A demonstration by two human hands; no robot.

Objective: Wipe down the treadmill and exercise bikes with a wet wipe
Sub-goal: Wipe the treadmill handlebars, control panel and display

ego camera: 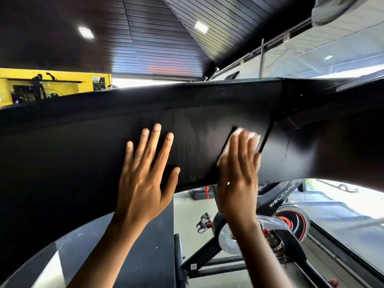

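A broad black panel (pixel 83 132) spans the view from left to right, and both hands lie against it, side by side but apart. Which machine the panel belongs to cannot be told.

The left hand (pixel 143 179) rests flat on the panel near its middle. Its 4 fingers are straight and fanned, the thumb is out to the right, and it holds nothing.

The right hand (pixel 239 179) is just right of it, also flat with straight fingers close together. It presses a white wipe (pixel 252 138) against the panel. The wipe sits under the fingers and palm, and its folded edges show past the fingertips at the top and along the hand's left side. No finger curls round it; it is pinned by pressure alone. A thin dark strip (pixel 266 138) runs at a slant just right of the wipe.

The panel between the hands looks faintly streaked and duller than the rest.

Below the panel's lower edge, behind the right forearm, stands a black bike (pixel 291 223) with "WELCARE" in white on its frame. It has a red-ringed flywheel and a pedal (pixel 203 222) on its left. It stands on a pale floor (pixel 193 213), well apart from the wipe.

Above is a dark slatted ceiling (pixel 155 38) with 2 square lights, 1 at the left (pixel 85 32) and 1 further right (pixel 201 27). A yellow wall (pixel 68 77) shows far left, and glass panes (pixel 332 55) run along the right. A blurred grey shape (pixel 330 9) at the top right corner cannot be made out.
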